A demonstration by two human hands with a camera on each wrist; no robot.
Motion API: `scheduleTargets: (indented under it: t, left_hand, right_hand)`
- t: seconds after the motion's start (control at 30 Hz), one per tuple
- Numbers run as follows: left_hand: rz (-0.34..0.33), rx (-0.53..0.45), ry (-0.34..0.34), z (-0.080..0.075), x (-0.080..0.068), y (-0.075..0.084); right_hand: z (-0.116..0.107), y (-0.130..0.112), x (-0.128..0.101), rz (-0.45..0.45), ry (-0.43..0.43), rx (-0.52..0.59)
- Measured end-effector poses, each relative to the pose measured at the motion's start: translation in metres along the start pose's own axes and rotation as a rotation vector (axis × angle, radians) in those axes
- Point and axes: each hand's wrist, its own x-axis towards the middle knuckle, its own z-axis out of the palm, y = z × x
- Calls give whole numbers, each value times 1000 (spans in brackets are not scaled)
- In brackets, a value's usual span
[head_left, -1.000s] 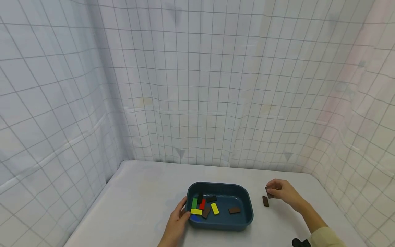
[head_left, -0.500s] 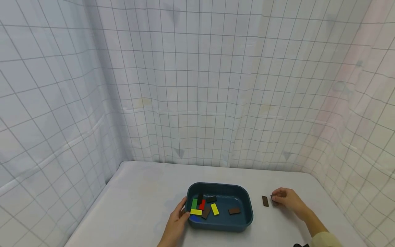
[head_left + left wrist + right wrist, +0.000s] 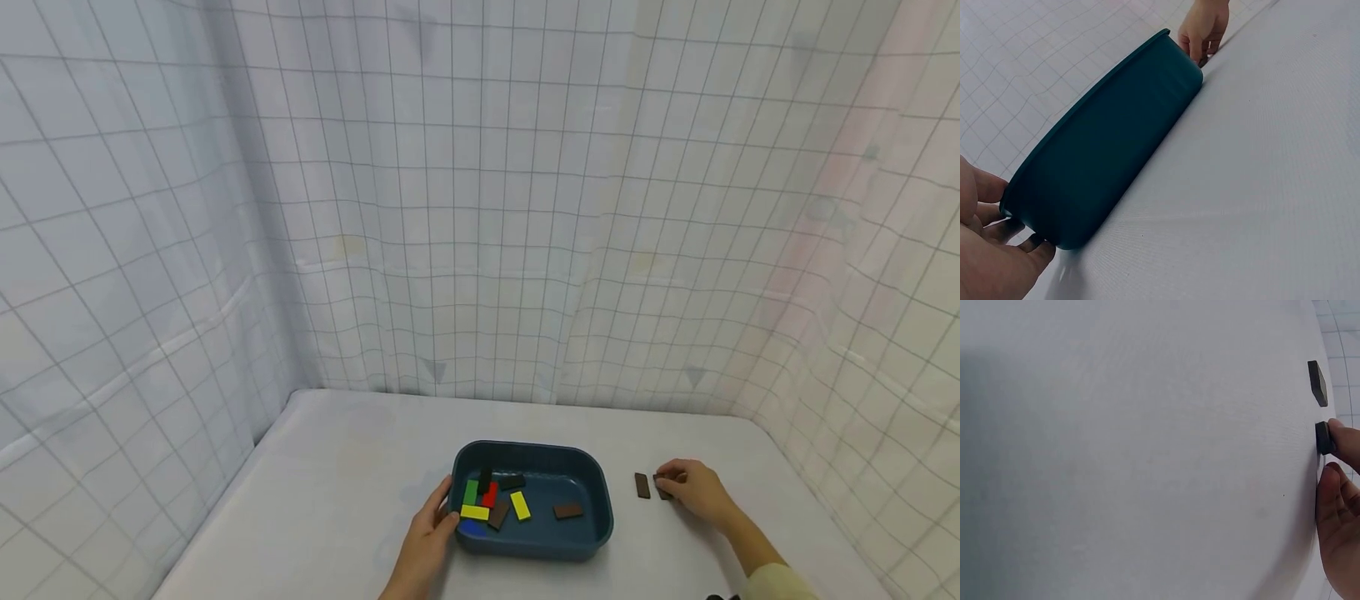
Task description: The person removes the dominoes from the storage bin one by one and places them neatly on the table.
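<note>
Item 1, right hand (image 3: pixel 693 487): I read it low on the table (image 3: pixel 352 467), fingertips pinching a dark brown block (image 3: pixel 662 487) at its near end; the right wrist view shows the same block (image 3: pixel 1323 437) caught by a fingertip, its lower edge at the cloth. A second brown block (image 3: pixel 642 485) lies flat just beyond those fingertips, toward the tray, apart from the held one.

Item 2, left hand (image 3: pixel 429 537): fingers curled against the near left corner of the blue tray (image 3: pixel 600 517), steadying it; the left wrist view shows them wrapped at the tray wall (image 3: pixel 1104 162).

Item 3, tray contents: green, red, yellow, blue and brown blocks clustered by the left hand's fingers, one brown block (image 3: pixel 567 510) alone toward the right hand.

Handling note: I judge the block should settle flat, parallel to its neighbour with a gap kept, before I let the fingers ease off straight upward so it does not skid.
</note>
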Motion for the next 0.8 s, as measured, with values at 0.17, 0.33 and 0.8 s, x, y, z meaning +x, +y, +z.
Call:
scheduleTargets:
  t: [0.17,0.33,0.8]
  left_hand:
    - [6,0,-1,0,0,1]
    - [0,4,7,1,0,2]
    - [7,1,5,1,1,-1]
  right_hand:
    - [-1,-1,-1,4,-1,-55]
    - [-1,1,-2,5,-6,-36]
    - [-4,-12,-3,41,-4,51]
